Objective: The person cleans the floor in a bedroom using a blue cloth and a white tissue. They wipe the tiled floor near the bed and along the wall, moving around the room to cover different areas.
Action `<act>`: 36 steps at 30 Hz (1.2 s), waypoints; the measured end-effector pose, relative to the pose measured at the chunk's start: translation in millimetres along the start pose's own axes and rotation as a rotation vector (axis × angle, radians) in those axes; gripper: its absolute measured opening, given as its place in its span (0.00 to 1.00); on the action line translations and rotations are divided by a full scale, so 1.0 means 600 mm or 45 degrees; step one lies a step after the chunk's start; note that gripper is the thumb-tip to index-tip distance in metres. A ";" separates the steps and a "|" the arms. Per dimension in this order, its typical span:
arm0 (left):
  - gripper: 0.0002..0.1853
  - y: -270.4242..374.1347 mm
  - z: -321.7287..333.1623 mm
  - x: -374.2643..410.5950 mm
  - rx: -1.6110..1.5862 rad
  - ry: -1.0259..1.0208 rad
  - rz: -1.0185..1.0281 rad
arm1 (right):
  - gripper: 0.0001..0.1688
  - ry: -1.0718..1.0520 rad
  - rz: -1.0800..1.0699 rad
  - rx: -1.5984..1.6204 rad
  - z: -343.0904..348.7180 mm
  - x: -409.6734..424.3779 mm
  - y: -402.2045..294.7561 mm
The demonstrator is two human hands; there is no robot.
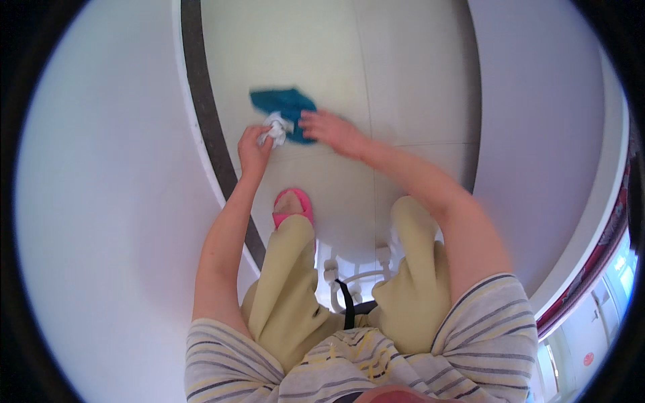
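Observation:
My left hand [254, 149] pinches a crumpled piece of white tissue or thin cloth [276, 128] between thumb and fingers. Just beyond the white piece is a teal cloth [284, 102], blurred and irregular in outline. My right hand [332, 132] reaches in from the right, its fingers overlapping the cloth's right edge. Blur hides whether those fingers grip the cloth or only touch it. Whether the cloth lies on the tiled floor [413, 65] or hangs just above it is also unclear.
A pale wall [111, 176] with a dark floor border [201, 90] runs along my left. Another wall [534, 126] stands to the right. My foot wears a pink slipper [305, 201]. Beneath me is a seat or stool with a white tubular frame [363, 275].

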State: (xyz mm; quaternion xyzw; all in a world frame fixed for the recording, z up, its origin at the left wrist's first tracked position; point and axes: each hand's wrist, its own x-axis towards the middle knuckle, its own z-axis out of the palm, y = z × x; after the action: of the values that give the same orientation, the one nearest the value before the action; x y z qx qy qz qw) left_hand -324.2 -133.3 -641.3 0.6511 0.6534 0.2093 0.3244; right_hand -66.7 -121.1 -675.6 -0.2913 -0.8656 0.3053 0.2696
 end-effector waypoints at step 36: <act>0.09 0.021 -0.036 0.029 0.172 -0.154 0.073 | 0.28 0.008 0.203 -0.189 -0.117 0.027 0.073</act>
State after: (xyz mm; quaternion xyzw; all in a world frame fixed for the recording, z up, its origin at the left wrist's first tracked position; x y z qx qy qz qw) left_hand -329.0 -111.8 -620.0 0.7015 0.6263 0.1343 0.3126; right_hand -17.6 -56.0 -654.3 -0.3794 -0.8590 0.2600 0.2251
